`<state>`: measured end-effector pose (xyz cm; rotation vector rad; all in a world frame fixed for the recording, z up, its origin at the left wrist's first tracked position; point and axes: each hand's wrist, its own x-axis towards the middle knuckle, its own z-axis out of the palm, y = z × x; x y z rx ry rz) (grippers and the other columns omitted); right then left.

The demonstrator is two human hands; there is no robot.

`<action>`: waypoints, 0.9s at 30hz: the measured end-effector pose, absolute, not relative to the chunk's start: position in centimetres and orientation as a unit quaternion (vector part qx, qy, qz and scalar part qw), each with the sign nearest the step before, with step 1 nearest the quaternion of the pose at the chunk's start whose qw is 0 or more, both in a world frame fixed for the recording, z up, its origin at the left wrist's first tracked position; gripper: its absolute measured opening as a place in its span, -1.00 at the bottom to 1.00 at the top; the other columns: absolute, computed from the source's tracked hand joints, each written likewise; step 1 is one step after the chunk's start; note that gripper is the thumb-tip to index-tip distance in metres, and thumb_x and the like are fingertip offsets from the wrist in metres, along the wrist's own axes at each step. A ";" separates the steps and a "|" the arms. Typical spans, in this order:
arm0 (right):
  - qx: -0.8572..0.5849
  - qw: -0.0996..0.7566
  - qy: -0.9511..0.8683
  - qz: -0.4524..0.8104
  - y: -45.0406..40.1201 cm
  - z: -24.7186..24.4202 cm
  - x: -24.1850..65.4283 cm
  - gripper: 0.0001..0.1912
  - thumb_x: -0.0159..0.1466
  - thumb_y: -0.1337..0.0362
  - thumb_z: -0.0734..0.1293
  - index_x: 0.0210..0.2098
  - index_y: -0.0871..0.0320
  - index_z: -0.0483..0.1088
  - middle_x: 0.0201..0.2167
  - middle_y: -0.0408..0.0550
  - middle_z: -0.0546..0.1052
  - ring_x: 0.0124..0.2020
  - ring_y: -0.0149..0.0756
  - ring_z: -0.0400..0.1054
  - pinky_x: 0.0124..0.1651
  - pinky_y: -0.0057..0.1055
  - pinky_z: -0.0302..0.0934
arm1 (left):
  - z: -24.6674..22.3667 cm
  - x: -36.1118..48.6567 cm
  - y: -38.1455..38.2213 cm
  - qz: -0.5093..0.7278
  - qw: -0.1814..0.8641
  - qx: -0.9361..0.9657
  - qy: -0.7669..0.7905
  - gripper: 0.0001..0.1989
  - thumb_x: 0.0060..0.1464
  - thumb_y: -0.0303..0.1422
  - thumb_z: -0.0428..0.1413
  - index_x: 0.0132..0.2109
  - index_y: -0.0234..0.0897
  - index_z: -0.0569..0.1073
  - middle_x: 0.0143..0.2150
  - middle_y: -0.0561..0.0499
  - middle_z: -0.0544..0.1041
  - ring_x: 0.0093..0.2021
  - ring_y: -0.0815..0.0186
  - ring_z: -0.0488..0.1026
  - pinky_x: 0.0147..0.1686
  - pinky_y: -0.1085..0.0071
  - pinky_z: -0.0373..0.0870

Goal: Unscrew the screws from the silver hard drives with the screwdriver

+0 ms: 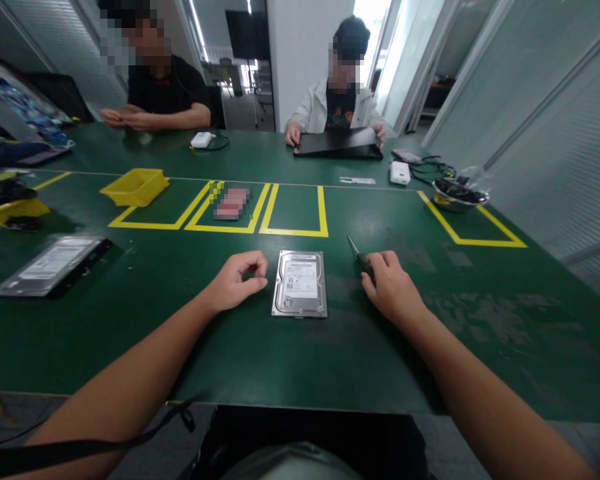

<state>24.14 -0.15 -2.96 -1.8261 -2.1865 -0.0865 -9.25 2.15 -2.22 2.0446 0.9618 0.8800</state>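
A silver hard drive (300, 287) with a white label lies flat on the green table in front of me. Just left of it rests my left hand (240, 280); its fingers are loosely curled, a gap shows between thumb and fingertips, and it holds nothing. To the drive's right, my right hand (387, 283) is closed around the dark handle of a screwdriver (355, 249). The thin metal shaft points away and to the left, apart from the drive. Part of the handle is hidden under my fingers.
Yellow tape frames (293, 233) mark the table beyond the drive. A yellow bin (136, 188) stands back left, a bagged drive (55, 263) lies left, and a metal bowl (460, 197) of dark items sits right. Two people sit opposite; one handles a dark flat panel (337, 143).
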 end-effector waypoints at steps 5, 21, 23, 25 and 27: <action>-0.632 0.156 -0.759 -0.015 1.3 -3.5 24.5 -0.82 0.32 0.25 0.20 -0.12 0.18 0.28 -0.15 0.05 0.32 -0.34 -0.28 0.31 -0.30 -0.36 0.19 | -1.0 -6.8 0.1 0.359 0.159 0.847 0.357 -0.87 0.09 -0.39 0.07 -0.40 -0.27 0.29 -0.46 0.07 0.31 -0.41 0.36 0.23 -0.36 0.37 0.16; -0.606 0.227 -0.762 -0.032 1.8 -4.8 26.1 -0.92 0.34 0.30 0.20 -0.28 0.13 0.30 -0.24 0.02 0.38 -0.18 -0.18 0.32 -0.05 -0.29 0.22 | -1.6 4.3 -7.5 0.122 0.010 0.987 0.099 -0.90 0.17 -0.35 0.09 -0.29 -0.26 0.34 -0.40 -0.02 0.43 -0.36 0.22 0.35 -0.41 0.25 0.18; -0.604 0.230 -0.762 -0.035 1.9 -4.9 26.2 -0.92 0.34 0.29 0.21 -0.29 0.13 0.30 -0.25 0.02 0.38 -0.19 -0.18 0.32 -0.06 -0.29 0.23 | -2.1 4.7 -7.5 0.106 0.019 0.988 0.113 -0.91 0.18 -0.35 0.09 -0.27 -0.26 0.34 -0.37 -0.03 0.46 -0.36 0.22 0.37 -0.40 0.25 0.20; -0.601 0.232 -0.764 -0.038 2.0 -4.9 26.3 -0.91 0.34 0.29 0.22 -0.31 0.13 0.30 -0.27 0.01 0.38 -0.20 -0.18 0.31 -0.07 -0.29 0.22 | -2.7 4.8 -7.2 0.100 0.027 0.987 0.123 -0.89 0.19 -0.33 0.08 -0.27 -0.26 0.34 -0.36 -0.03 0.48 -0.36 0.23 0.40 -0.40 0.26 0.21; -0.598 0.233 -0.766 -0.040 2.2 -4.9 26.3 -0.89 0.34 0.29 0.22 -0.34 0.13 0.28 -0.30 0.01 0.38 -0.22 -0.18 0.31 -0.07 -0.29 0.22 | -3.3 4.7 -6.8 0.106 0.035 0.986 0.126 -0.86 0.20 -0.28 0.09 -0.27 -0.26 0.35 -0.36 -0.03 0.50 -0.36 0.24 0.42 -0.40 0.25 0.22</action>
